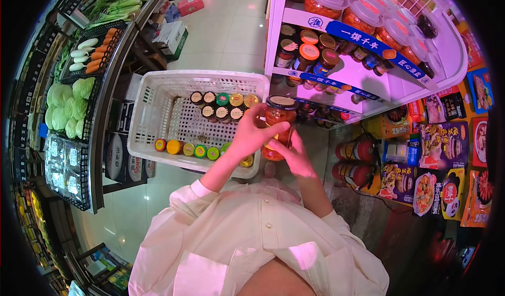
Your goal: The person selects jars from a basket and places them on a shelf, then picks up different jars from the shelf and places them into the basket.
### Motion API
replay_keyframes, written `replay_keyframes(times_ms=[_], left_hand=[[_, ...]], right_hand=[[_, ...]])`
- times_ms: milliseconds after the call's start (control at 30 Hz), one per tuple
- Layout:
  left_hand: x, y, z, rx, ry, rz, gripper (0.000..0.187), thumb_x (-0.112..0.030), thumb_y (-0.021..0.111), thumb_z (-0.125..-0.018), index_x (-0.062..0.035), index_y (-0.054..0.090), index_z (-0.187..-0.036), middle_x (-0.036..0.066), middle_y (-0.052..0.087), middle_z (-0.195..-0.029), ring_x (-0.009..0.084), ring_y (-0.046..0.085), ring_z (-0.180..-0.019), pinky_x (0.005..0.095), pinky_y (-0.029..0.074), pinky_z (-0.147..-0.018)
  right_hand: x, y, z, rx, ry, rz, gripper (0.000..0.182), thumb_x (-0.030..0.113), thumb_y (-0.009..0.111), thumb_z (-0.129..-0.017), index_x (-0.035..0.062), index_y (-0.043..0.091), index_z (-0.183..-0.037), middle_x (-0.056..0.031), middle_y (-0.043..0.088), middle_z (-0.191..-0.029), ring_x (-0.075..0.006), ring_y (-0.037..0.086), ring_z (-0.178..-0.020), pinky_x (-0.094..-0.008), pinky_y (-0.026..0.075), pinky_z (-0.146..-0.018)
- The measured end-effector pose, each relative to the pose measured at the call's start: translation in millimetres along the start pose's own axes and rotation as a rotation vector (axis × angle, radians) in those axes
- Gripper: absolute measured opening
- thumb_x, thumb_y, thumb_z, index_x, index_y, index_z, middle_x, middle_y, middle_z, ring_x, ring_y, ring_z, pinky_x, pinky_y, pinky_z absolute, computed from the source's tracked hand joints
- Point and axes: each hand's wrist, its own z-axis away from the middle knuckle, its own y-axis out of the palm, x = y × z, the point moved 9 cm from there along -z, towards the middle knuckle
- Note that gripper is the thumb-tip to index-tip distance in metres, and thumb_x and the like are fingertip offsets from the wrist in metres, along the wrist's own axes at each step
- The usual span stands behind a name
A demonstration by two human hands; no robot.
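Observation:
In front of my chest, both hands are closed around a glass jar point(278, 117) with a dark lid and orange-red contents. My left hand point(251, 134) grips it from the left, fingers across its middle. From below and the right, my right hand point(297, 156) holds the lower part, thumb against the glass. Just left of the hands stands a white plastic crate point(144, 114) with perforated sides. Inside it, rows of jars point(209, 97) with black, green and gold lids line the far right part. More jars point(200, 151) with yellow and green lids run along its near side.
A white shelf unit point(271, 38) on the right carries jars and clear tubs point(363, 13) of red food. Two red cylinders point(353, 150) stand near packaged food point(443, 143). To the left, a produce stand holds cabbages point(66, 104), carrots and white radishes.

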Motion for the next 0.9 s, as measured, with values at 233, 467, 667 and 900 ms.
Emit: replay_keyframes(times_ms=[233,467,667,900], left_hand=[[-39.3,35.9,25.4,0.199,0.261,-0.002,0.058,-0.015,0.072,-0.083,-0.0006,0.046,-0.133,0.009,0.061,-0.113,0.0185,0.060,-0.104,0.0341,0.045,-0.095],[-42.9,51.2,36.5,0.266,0.404,-0.022,0.046,-0.008,0.061,-0.090,-0.0023,0.048,-0.134,0.008,0.061,-0.120,0.0177,0.058,-0.112,0.0339,0.044,-0.098],[-34.0,56.9,38.1,0.292,0.365,0.106,0.044,0.001,0.053,-0.091,-0.0027,0.048,-0.134,0.009,0.060,-0.123,0.0185,0.056,-0.115,0.0334,0.042,-0.100],[-36.6,59.7,39.0,0.307,0.384,0.094,0.045,0.004,0.050,-0.090,-0.0033,0.047,-0.135,0.010,0.060,-0.123,0.0188,0.055,-0.116,0.0335,0.041,-0.100]], right_hand=[[17.4,-26.9,8.9,0.062,-0.150,-0.099,0.069,0.014,0.073,-0.073,0.0057,0.042,-0.134,-0.0095,0.054,-0.126,-0.0202,0.054,-0.116,-0.0366,0.045,-0.098],[37.4,-37.0,16.4,0.095,-0.265,-0.040,0.081,0.024,0.070,-0.069,0.0020,0.035,-0.139,-0.0129,0.056,-0.123,-0.0228,0.054,-0.116,-0.0375,0.043,-0.099],[45.0,-34.0,20.7,0.157,-0.315,-0.188,0.097,0.028,0.070,-0.066,0.0033,0.019,-0.145,-0.0179,0.055,-0.123,-0.0282,0.054,-0.116,-0.0413,0.041,-0.101],[51.7,-35.8,21.7,0.194,-0.336,-0.102,0.099,0.028,0.071,-0.066,0.0046,0.017,-0.146,-0.0209,0.053,-0.126,-0.0323,0.052,-0.119,-0.0441,0.039,-0.103]])
